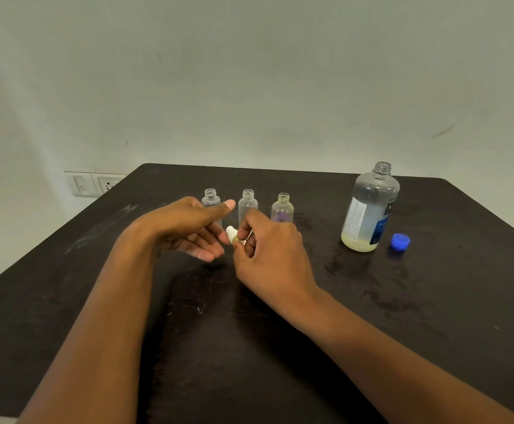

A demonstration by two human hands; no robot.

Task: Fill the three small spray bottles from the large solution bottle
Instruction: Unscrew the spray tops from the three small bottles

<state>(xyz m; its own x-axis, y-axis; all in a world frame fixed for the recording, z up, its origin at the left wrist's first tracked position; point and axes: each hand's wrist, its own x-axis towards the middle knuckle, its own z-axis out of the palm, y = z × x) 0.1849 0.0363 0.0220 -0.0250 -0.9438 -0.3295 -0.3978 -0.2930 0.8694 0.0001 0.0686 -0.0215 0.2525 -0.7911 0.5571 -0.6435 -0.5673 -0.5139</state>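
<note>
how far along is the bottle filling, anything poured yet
Done: the large clear solution bottle stands uncapped, its blue cap beside it on the dark table; the three small clear spray bottles stand open in a row. In hand: the right hand pinches a small white spray top; the left hand is open, empty. Left: whether any is filled, I cannot tell; capping all three.

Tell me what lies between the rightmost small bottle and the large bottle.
Nothing: in the head view, only bare table separates the small bottle from the large bottle.
</note>
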